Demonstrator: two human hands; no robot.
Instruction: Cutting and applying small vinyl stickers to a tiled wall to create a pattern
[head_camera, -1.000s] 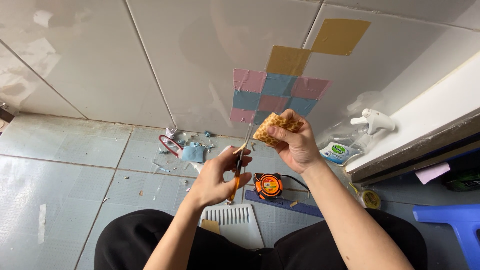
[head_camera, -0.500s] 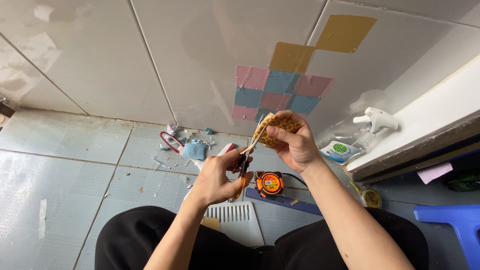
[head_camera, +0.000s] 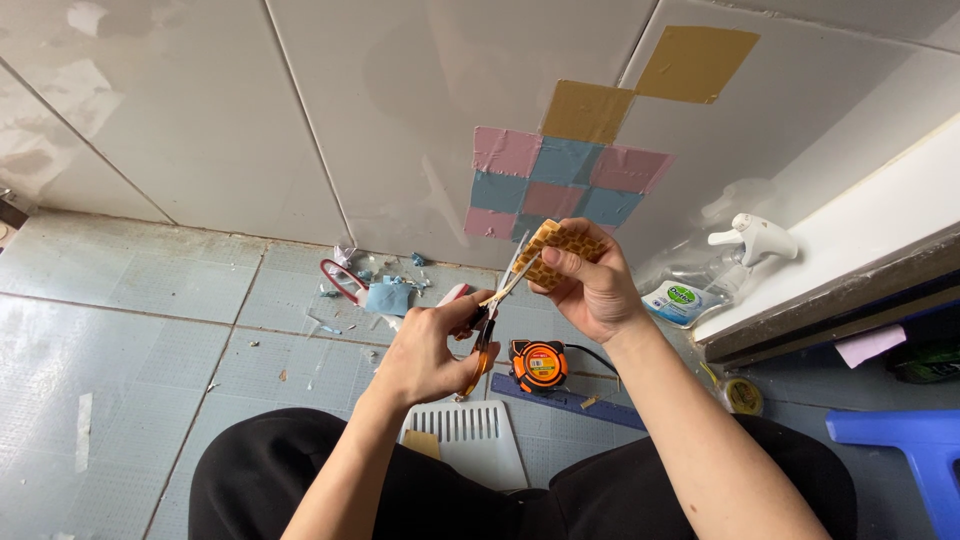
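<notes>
Left hand (head_camera: 430, 345) gripping orange-handled scissors (head_camera: 487, 318), blades on edge of yellow patterned sheet (head_camera: 560, 248), right hand (head_camera: 590, 285) pinching that sheet above floor, orange tape measure (head_camera: 538, 365) just below, spray bottle (head_camera: 715, 275) at right by wall

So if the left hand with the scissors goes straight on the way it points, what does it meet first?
Most likely the yellow patterned sheet held in the right hand: the scissors in the left hand point up at its edge. Behind it is the tiled wall, though depth is unclear.
</notes>
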